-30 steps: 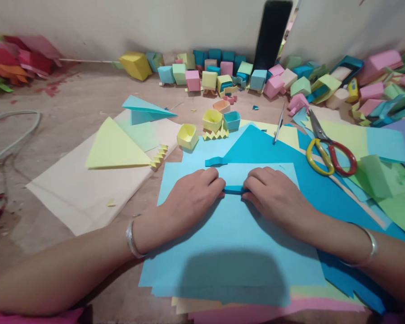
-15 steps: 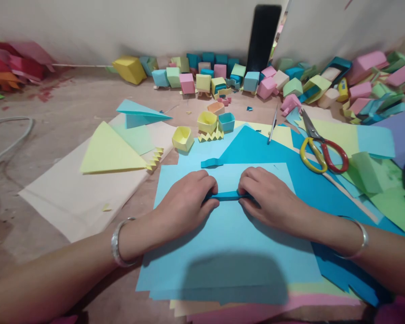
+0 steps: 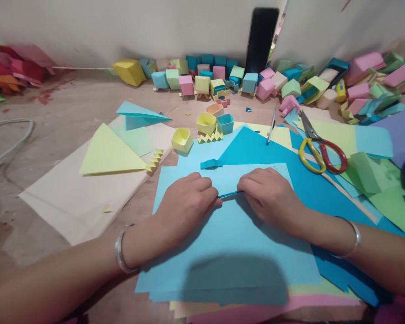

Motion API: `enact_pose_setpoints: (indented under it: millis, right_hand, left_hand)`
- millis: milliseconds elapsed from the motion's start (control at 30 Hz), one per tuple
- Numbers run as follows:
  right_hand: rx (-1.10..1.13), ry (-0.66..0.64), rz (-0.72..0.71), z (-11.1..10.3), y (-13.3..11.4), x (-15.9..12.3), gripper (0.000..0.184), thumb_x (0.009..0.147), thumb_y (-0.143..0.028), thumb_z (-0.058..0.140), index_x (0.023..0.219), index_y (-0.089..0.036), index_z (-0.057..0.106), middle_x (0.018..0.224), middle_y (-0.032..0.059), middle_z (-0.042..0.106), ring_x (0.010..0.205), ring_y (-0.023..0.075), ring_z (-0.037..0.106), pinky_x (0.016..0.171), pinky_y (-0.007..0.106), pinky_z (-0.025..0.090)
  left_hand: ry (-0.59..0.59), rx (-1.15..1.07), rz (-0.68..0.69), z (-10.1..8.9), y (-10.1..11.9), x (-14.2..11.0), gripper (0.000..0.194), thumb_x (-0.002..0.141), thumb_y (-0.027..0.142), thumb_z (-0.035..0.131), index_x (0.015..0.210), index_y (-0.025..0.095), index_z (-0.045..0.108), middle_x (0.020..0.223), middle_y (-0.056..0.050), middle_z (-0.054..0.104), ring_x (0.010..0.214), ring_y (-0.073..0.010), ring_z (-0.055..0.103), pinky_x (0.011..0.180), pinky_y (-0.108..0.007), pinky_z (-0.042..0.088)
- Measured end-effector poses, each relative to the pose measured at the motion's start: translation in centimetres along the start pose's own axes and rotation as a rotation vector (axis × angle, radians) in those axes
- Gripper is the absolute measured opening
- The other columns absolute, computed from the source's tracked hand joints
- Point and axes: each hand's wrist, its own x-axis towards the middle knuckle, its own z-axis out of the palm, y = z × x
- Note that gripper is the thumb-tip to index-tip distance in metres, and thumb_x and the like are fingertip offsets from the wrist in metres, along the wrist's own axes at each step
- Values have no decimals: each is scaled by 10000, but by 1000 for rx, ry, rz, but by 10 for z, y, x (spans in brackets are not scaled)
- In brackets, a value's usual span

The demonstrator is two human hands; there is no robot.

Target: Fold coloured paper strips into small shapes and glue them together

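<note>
One narrow blue strip is pinched by both the left hand and the right hand, its long axis held crosswise between them over the light-blue sheet; neither is nearer.

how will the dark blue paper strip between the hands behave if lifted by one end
The dark blue strip is probably very light, looking like thin paper. It runs straight between the left hand and right hand, so may sag little. Its thin edge suggests it could crease easily.
</note>
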Motion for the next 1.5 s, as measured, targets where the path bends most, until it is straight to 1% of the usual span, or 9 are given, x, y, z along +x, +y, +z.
enact_pose_setpoints:
  millis: [200, 600, 700, 800, 933, 1067, 1200, 1367, 1500]
  right_hand:
    - [-157, 89, -235, -2, -14, -5, 320, 968, -105, 422, 734, -169, 630, 651, 25, 581, 688, 166, 438, 667, 352, 229]
    - [-126, 58, -295, -5, -16, -6, 316, 925, -81, 415, 660, -182, 555, 592, 24, 513, 603, 165, 358, 619, 344, 195]
    - [-111, -21, -251, -4, -7, -4, 275, 901, -69, 425, 691, -169, 572, 617, 34, 558, 600, 156, 400, 614, 331, 203]
    - [-42, -226, -151, -6, 1, 0, 171, 864, -80, 499, 760, -166, 603, 689, 42, 627, 614, 149, 473, 603, 305, 229]
    - [284, -498, -6, -18, 6, 10, 182, 905, -159, 510, 744, -179, 592, 680, 13, 654, 599, 126, 532, 564, 258, 270]
    - [614, -619, 111, -29, 11, 17, 329, 944, -241, 473, 639, -173, 576, 530, -19, 615, 511, 94, 519, 557, 219, 325]
    - [750, -683, 229, -30, 16, 19, 311, 932, -310, 487, 733, -169, 681, 443, -41, 566, 479, 93, 519, 552, 204, 357]
    - [736, -674, 113, -32, 26, 19, 292, 919, -263, 476, 827, -152, 730, 625, -4, 635, 572, 91, 523, 563, 199, 370]
    - [737, -657, 192, -35, 39, 22, 323, 926, -289, 461, 846, -141, 737, 582, -11, 581, 550, 94, 504, 540, 206, 362]
  left_hand:
    - [161, 152, 168, -1, 20, -9, 255, 956, 135, 439, 768, 172, 607, 705, -29, 611, 674, -190, 506, 598, -348, 332]
    - [-61, 41, 129, -6, 18, -9, 242, 902, 77, 461, 722, 176, 590, 604, -13, 602, 578, -176, 516, 554, -322, 306]
    - [-172, -69, 1, -16, 10, -4, 258, 936, 202, 480, 727, 178, 629, 608, -16, 624, 561, -159, 527, 535, -288, 287]
    - [-337, -331, -135, -23, -3, 3, 322, 930, 294, 495, 652, 182, 614, 574, 13, 602, 510, -118, 499, 507, -242, 280]
    - [-575, -742, -241, -26, -18, 9, 409, 942, 374, 455, 615, 179, 604, 552, 23, 618, 501, -96, 495, 545, -203, 369]
    - [-741, -944, -290, -28, -29, 11, 376, 943, 433, 448, 817, 180, 695, 544, 18, 628, 485, -103, 477, 484, -193, 354]
    - [-806, -1054, -295, -29, -34, 13, 386, 932, 454, 471, 898, 158, 717, 524, 9, 616, 443, -92, 420, 443, -185, 332]
    - [-853, -1052, -298, -30, -48, 13, 384, 920, 452, 486, 878, 155, 726, 508, -3, 612, 430, -92, 427, 442, -184, 366]
    - [-785, -913, -348, -51, -60, 9, 365, 907, 435, 486, 765, 188, 713, 454, 3, 567, 423, -105, 450, 430, -192, 375]
